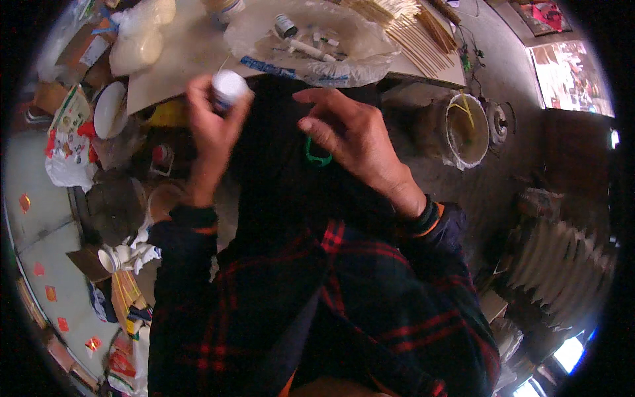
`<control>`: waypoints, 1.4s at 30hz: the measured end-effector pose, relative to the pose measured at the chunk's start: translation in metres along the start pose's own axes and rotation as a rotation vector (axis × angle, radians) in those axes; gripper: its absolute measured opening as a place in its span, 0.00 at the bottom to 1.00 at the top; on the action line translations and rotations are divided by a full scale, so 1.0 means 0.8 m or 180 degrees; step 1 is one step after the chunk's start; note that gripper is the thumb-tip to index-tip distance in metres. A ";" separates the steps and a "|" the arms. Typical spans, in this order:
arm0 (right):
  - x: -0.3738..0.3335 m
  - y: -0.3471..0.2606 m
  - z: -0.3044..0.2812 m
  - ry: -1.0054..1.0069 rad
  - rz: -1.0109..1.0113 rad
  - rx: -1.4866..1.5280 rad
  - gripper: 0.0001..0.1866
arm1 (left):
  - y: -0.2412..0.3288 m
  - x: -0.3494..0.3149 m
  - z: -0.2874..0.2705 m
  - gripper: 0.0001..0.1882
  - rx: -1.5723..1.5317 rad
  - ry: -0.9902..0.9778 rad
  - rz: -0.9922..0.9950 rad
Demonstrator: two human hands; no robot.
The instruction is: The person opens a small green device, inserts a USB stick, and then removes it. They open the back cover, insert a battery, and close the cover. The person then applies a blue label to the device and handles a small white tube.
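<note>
My left hand is closed round a small container with a round white lid, just in front of the table edge. The hand is slightly blurred. My right hand is to the right of it over my dark lap, index finger and thumb apart at the tips and the other fingers curled. From under its thumb hangs a green loop, like a handle; the rest of it is hidden in the hand. Beyond both hands a clear plastic bag lies on the table, with a small dark jar and a white tube on it.
Bundles of thin wooden sticks lie at the table's far right. A bag-lined bucket stands on the floor to the right, beside a metal kettle. Boxes, a white round lid and plastic bags crowd the left.
</note>
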State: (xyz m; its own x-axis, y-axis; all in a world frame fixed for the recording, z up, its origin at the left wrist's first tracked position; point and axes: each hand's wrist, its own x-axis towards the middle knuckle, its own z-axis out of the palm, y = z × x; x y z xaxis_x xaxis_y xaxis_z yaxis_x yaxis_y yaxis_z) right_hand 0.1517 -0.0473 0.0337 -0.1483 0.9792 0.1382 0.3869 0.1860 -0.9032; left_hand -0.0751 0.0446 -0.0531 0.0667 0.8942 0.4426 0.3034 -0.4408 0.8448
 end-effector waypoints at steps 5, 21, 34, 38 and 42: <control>-0.010 0.006 0.036 0.0031 -0.0384 -0.0592 0.22 | 0.073 -0.082 0.029 0.28 0.0069 -0.0821 -0.0103; -0.054 0.019 0.037 0.0168 -0.0118 -0.0695 0.18 | 0.109 -0.097 0.038 0.22 -0.0068 -0.1901 -0.0451; -0.062 0.024 0.015 -0.0479 -0.0271 0.0576 0.20 | 0.115 -0.087 0.010 0.07 -0.2400 -0.3095 -0.3309; -0.061 0.023 0.018 -0.0332 -0.0638 -0.0376 0.18 | 0.114 -0.094 0.021 0.08 -0.2264 -0.3206 -0.2996; -0.069 0.018 0.019 -0.0398 -0.0353 -0.0797 0.15 | 0.114 -0.101 0.023 0.13 -0.2036 -0.2936 -0.2533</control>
State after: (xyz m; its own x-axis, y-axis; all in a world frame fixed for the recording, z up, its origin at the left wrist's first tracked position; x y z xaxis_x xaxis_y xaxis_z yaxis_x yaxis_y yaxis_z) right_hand 0.1519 -0.1003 0.0073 -0.3071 0.9372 0.1653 0.5722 0.3206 -0.7549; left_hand -0.0354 -0.0664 -0.0175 0.7598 0.5365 -0.3672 0.0870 0.4759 0.8752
